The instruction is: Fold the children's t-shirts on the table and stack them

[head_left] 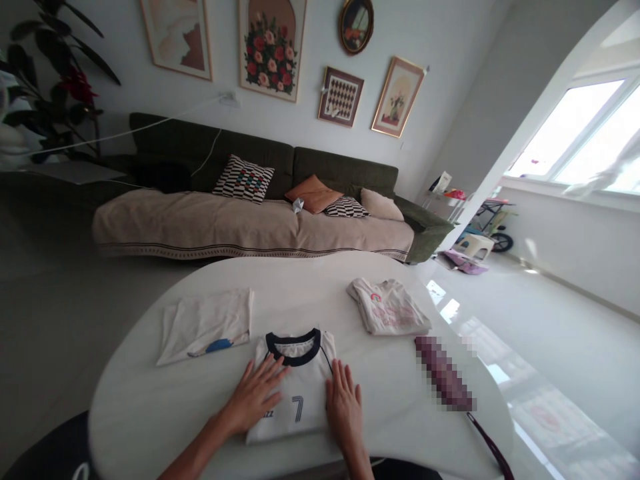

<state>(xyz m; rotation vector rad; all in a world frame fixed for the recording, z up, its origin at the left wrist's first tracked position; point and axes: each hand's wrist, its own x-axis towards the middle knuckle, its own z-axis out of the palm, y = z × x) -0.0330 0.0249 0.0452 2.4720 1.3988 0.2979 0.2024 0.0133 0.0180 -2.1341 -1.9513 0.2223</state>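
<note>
A white T-shirt (280, 410) with a dark navy collar and a printed number 7 lies folded in front of me, neckline facing away. My left hand (254, 393) rests flat on its left side, fingers spread over the chest below the collar. Along the shirt's right edge lies my right hand (346, 403), fingers stretched out and pressed down, partly on the fabric. Neither hand grips anything. To the left is a folded white garment (210, 320) with a blue print. Farther right sits a folded white shirt (393, 310) with pink lettering.
The white rounded table (300, 293) holds the clothes. A blurred dark purple item (445, 377) with a strap lies near its right edge. Beyond stands a green sofa (345, 170) with a beige cover and several cushions. On the floor at right is a white stool (474, 247).
</note>
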